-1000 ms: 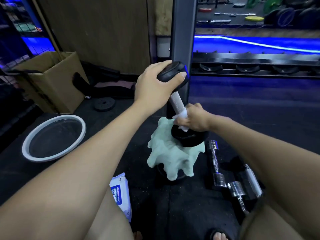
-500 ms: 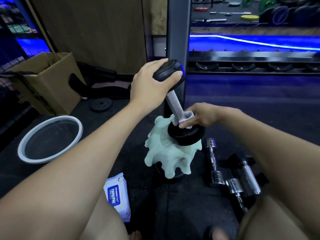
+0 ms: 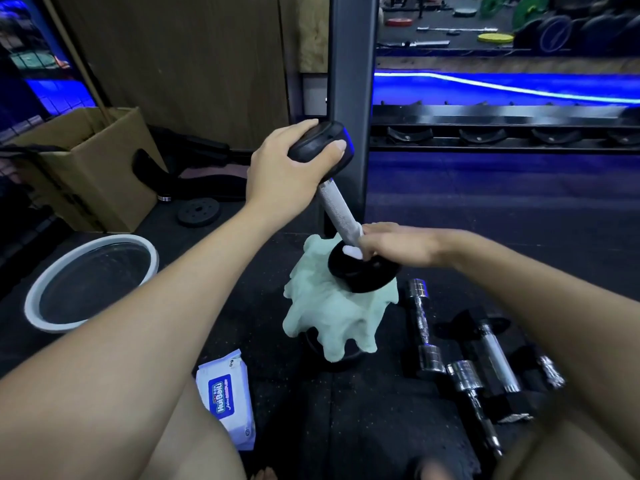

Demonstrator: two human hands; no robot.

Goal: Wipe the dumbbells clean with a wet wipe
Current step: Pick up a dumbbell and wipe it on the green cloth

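Note:
A black dumbbell (image 3: 337, 209) with a knurled steel handle stands tilted, its lower head resting on a pale green cloth (image 3: 329, 313) draped over something round and dark. My left hand (image 3: 287, 168) grips the dumbbell's upper head. My right hand (image 3: 391, 247) pinches a white wet wipe (image 3: 353, 251) against the bottom of the handle, where it meets the lower head. Most of the wipe is hidden by my fingers.
A wet wipe pack (image 3: 227, 396) lies on the black floor near my left knee. Several chrome dumbbells (image 3: 424, 327) lie to the right. A white-rimmed basin (image 3: 34, 296) sits at left, a cardboard box (image 3: 86, 171) behind it, a steel post (image 3: 351, 98) behind the dumbbell.
My right hand has slid the wipe down the handle to the lower head. My left hand keeps its hold on the upper head.

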